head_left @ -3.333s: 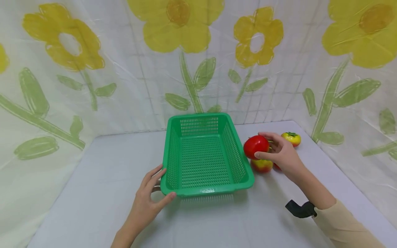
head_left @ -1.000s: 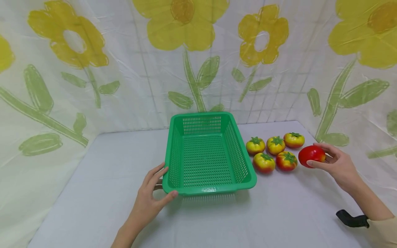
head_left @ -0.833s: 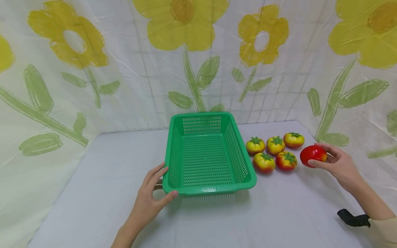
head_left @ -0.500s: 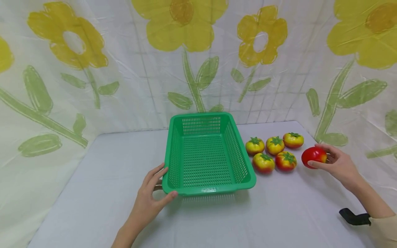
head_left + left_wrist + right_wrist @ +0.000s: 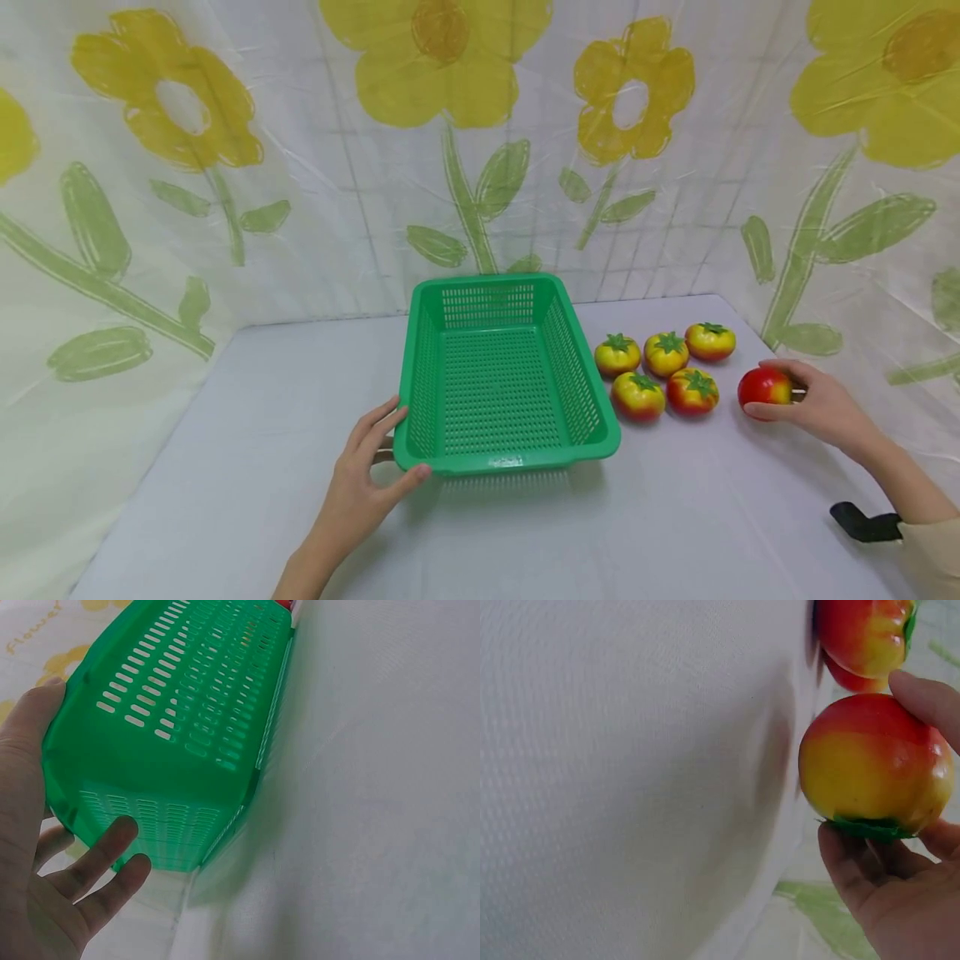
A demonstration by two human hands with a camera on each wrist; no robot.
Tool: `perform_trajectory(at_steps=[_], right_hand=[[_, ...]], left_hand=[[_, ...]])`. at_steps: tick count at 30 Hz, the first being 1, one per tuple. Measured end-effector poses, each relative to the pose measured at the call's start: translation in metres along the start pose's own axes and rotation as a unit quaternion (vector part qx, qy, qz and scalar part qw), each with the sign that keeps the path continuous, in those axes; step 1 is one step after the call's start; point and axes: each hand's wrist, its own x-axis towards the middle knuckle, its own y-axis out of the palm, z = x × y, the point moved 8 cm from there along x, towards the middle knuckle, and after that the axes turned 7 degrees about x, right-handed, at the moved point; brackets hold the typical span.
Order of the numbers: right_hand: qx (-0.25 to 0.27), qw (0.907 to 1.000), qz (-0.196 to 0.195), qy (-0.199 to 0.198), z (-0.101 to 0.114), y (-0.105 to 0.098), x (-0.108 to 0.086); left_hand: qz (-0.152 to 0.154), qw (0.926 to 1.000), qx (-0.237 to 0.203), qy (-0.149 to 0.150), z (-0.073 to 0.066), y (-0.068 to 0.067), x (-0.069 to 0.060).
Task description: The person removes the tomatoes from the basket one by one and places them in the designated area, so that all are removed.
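My left hand [image 5: 356, 492] holds the near left corner of a green plastic basket [image 5: 504, 460]. In the left wrist view, its thumb lies on the basket's rim [image 5: 56, 776] and its fingers are by the outer wall. Right of the basket, my right hand [image 5: 821, 408] grips a red and yellow tomato [image 5: 763, 392] between thumb and fingers. The right wrist view shows this tomato [image 5: 874, 761] on its side, green calyx toward the fingers. It is low over the table; whether it touches is unclear. No fruit shows inside the basket.
Several more tomatoes stand in two rows between basket and right hand, the nearest a red one [image 5: 692, 392]; a yellow one [image 5: 710, 341] is at the far right. A flowered curtain [image 5: 315, 208] hangs behind the white table [image 5: 262, 442]. A black strap [image 5: 866, 523] sticks out at the right wrist.
My right hand has carried the tomato from beside the basket's right rim out to the right of the row, then lowered it. The left hand has kept its hold on the basket.
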Motion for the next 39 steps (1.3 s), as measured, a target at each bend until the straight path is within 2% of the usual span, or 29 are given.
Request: perform_trajectory(at_steps=[4, 22, 39], right_hand=[[-0.015, 0.9997, 0.018, -0.008, 0.000, 0.006, 0.003], [-0.010, 0.9968, 0.067, -0.043, 0.007, 0.012, -0.001], [-0.016, 0.9992, 0.038, 0.000, 0.000, 0.015, 0.009]], left_hand=[[0.001, 1.0000, 0.000, -0.003, 0.000, 0.000, -0.001], [0.003, 1.0000, 0.004, -0.006, -0.001, 0.000, 0.000], [0.004, 1.0000, -0.002, -0.005, 0.001, 0.000, 0.000]])
